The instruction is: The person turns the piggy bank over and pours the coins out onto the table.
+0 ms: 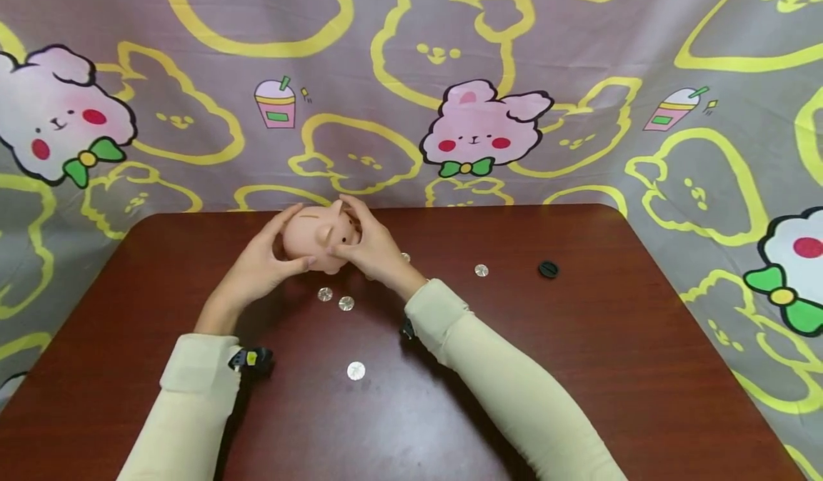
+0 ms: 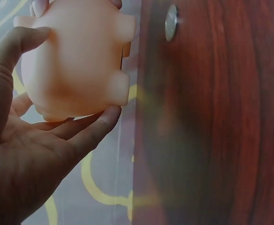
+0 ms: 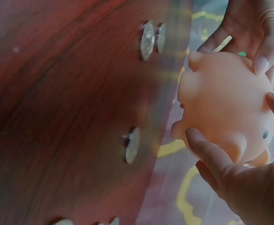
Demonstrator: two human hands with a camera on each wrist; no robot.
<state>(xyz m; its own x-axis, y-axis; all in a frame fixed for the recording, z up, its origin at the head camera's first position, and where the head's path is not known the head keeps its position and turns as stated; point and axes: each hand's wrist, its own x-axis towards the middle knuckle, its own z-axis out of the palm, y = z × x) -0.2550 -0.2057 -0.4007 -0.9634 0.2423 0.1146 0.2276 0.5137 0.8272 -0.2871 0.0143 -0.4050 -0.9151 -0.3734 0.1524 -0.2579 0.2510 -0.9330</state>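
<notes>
A peach-coloured piggy bank [image 1: 301,244] is between my two hands near the table's back edge, its slotted back up and its snout turned right. My left hand [image 1: 257,263] grips the rear end, thumb on the near side and fingers round the far side. At the head end, my right hand [image 1: 381,251] holds it, thumb beside the face and fingers by an ear. Its stubby legs show in the left wrist view, where the piggy bank [image 2: 80,61] appears raised over the table. Two silver coins [image 1: 346,303] lie just in front of it.
Another coin [image 1: 356,371] lies nearer the front, and one more coin [image 1: 481,270] to the right. A coin [image 1: 406,257] is partly hidden behind the right wrist. Further right is a round black plug [image 1: 549,269]. A patterned cloth [image 1: 360,73] hangs behind the brown table [image 1: 579,367].
</notes>
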